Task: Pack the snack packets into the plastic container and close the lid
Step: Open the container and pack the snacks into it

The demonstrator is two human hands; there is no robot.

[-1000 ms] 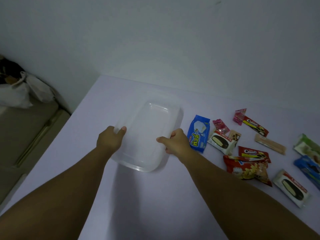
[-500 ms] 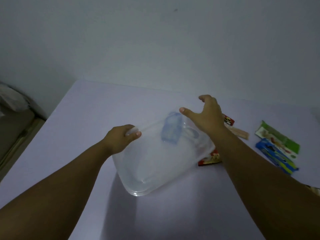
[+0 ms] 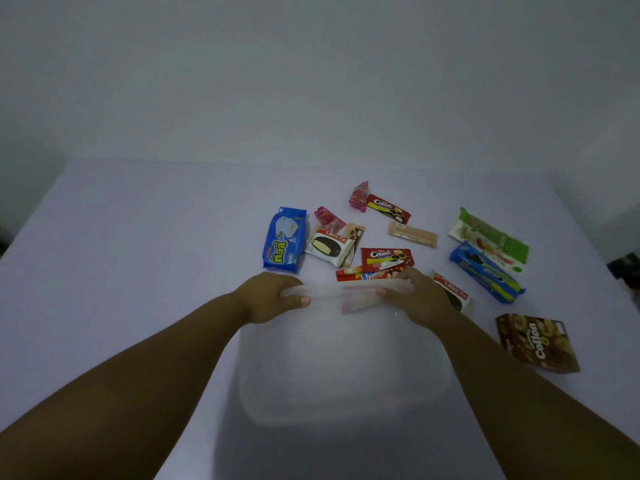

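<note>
Both arms reach forward; left hand (image 3: pixel 273 297) and right hand (image 3: pixel 417 296) pinch the lid's (image 3: pixel 341 292) far edge above the container (image 3: pixel 341 372), which looks empty.

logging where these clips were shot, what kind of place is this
Probably a room in a home, not a shop or factory: a plain table with a pale cover pushed against a bare white wall, with retail snack packets scattered loose beside a clear plastic container.

Snack packets (image 3: pixel 391 237) lie on the table (image 3: pixel 138 237) behind the container (image 3: pixel 343 368).
</note>
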